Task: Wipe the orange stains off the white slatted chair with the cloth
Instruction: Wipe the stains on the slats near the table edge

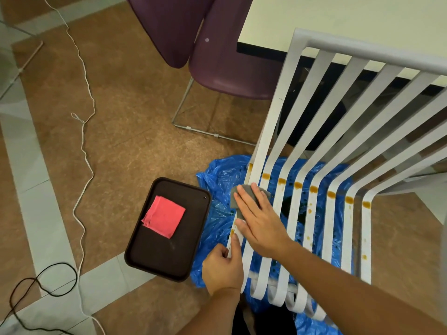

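While left hand point(223, 267) grips chair point(275, 112), flat right hand point(258, 221) presses cloth point(238, 198).

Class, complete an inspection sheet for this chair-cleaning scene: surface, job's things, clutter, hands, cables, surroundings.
Surface: white slatted chair, orange stains in a row across its slats.
Job's things: grey cloth on the leftmost slats.
Clutter: pink cloth on dark tray; blue plastic sheet under chair.
Hands: right hand presses grey cloth flat; left hand grips chair's left edge.
Cables: white cord, black cable on floor.
Surroundings: purple chair, pale table.
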